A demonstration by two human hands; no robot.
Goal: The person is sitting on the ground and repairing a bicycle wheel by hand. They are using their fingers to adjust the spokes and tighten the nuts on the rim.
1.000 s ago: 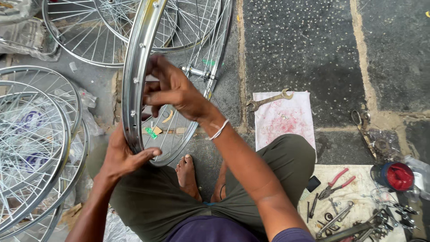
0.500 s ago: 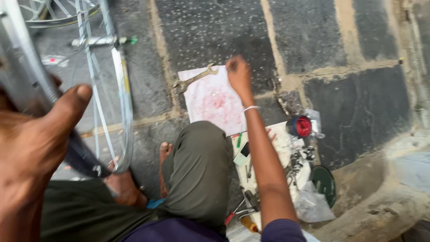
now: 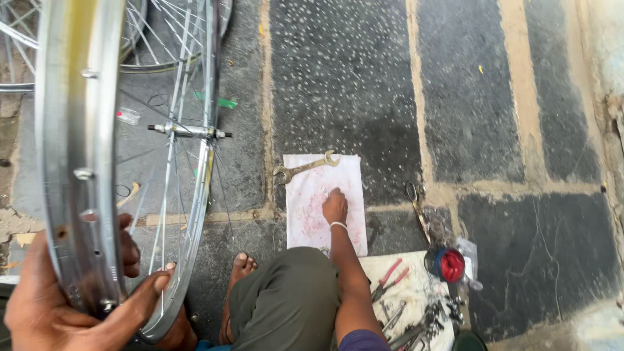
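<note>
Silver-bright metal fills the left of the frame: a bare wheel rim [image 3: 78, 149] stands on edge, gripped at its lower arc by the left hand [image 3: 71, 296], fingers and thumb wrapped around it at the lower left. Just behind it a spoked wheel [image 3: 188, 162] with its axle stands nearly parallel.

At centre frame the right hand [image 3: 335, 207] reaches out, arm straight from the lower middle, palm down with fingers curled on a white cloth [image 3: 325, 201] spread on the stone floor [image 3: 344, 78]. I cannot tell whether it pinches anything small there. An open-ended spanner [image 3: 305, 167] lies across the cloth's upper edge, near the hand but apart from it.

Picking from the cloth goes best, I judge, with the rim held steady and upright, so it does not tip into the spokes.

Pliers with red handles [image 3: 388, 278] and loose tools lie at lower right.
</note>
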